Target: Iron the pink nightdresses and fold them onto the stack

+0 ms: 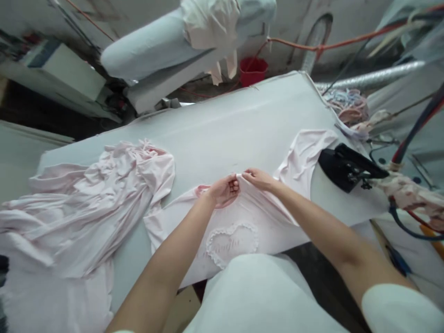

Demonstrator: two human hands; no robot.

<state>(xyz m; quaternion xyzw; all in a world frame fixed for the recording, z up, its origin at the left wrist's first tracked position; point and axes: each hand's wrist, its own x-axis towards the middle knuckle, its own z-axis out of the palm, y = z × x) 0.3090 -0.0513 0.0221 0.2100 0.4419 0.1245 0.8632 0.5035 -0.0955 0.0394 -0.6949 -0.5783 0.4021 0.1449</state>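
A pale pink shirt [263, 208] with a pink neckline and a lace heart on its front lies at the near edge of the pale table [229, 134]. My left hand [227, 188] is closed at the neckline, its fingers curled with the fabric pinched at the fingertips. Just right of it, my right hand [256, 178] pinches the shirt's shoulder edge, which is slightly raised between both hands. The lower part of the shirt is hidden by my body. One sleeve spreads to the left, under my left forearm.
A heap of pale pink garments [104, 189] covers the table's left side. A black iron [350, 166] with hoses rests at the right, beside another pale pink cloth [305, 157]. Beyond the table are a padded pressing arm [149, 41] and a red bucket [253, 70].
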